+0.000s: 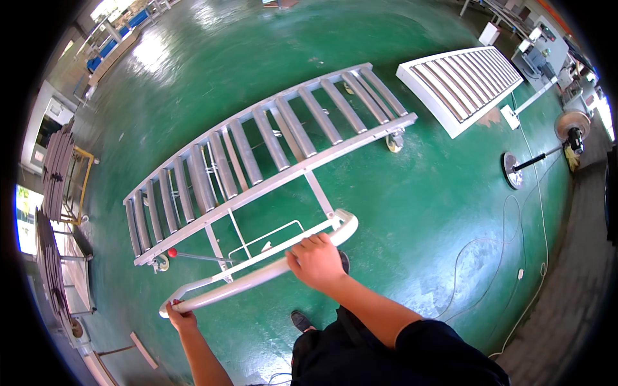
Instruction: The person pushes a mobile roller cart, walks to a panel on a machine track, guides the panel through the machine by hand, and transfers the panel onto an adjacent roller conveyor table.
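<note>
A grey metal roller cart (281, 166) on casters stands before me, its bed made of parallel rollers set in a frame. Toward me, a pale tubular push handle (248, 282) joins the cart by two flat struts. My left hand (181, 315) grips the handle's left bend. Near the right end, my right hand (317, 262) is wrapped over the same tube. Between handle and bed are a thin bent wire loop (270, 231) and a lever with a red ball knob (172, 253).
Beyond the cart at right sits a white roller conveyor section (421, 91). A pedestal fan (572, 132) and a round-based stand (513, 171) are at far right. Cables (504, 242) trail across the green floor. Stacked brown panels (58, 167) lean at left.
</note>
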`<action>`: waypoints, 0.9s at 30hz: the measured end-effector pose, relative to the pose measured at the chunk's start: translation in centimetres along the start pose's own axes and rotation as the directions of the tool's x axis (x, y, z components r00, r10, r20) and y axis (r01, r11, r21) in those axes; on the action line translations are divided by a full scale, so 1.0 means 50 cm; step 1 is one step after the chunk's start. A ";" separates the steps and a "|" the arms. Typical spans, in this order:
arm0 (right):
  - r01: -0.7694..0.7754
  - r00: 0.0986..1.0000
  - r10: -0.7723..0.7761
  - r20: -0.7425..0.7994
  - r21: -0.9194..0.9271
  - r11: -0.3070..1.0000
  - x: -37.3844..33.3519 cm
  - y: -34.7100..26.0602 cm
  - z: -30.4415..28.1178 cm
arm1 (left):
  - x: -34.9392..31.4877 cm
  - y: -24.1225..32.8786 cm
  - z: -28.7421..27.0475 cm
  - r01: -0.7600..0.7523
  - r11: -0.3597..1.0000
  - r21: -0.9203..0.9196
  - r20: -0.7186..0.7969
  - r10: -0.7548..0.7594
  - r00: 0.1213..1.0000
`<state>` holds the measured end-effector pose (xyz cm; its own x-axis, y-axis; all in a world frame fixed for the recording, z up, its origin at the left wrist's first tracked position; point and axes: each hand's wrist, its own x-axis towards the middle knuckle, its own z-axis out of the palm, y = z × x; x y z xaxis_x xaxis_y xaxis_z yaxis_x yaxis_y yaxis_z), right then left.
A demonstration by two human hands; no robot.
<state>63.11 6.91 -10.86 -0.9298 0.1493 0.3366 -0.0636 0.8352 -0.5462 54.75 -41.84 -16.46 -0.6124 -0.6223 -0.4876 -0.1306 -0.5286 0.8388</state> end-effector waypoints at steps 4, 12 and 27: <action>-0.032 0.996 0.034 0.087 -0.015 0.999 0.056 0.107 -0.025 | -0.041 -0.075 0.100 0.000 1.000 0.028 -0.026 0.000 1.000; -0.027 0.996 0.034 0.082 -0.090 0.996 0.143 0.268 -0.080 | -0.164 -0.158 0.184 0.022 1.000 0.003 0.201 -0.022 0.979; -0.087 0.994 0.074 -0.080 -0.174 0.981 0.171 0.253 -0.096 | -0.093 -0.086 0.066 0.340 0.940 -0.024 0.152 -0.332 0.931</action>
<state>56.07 21.29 -11.21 -0.9001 0.2522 0.3553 0.0815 0.8985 -0.4314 55.60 -34.78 -16.98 -0.6449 -0.3159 -0.6959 -0.3121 -0.7223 0.6172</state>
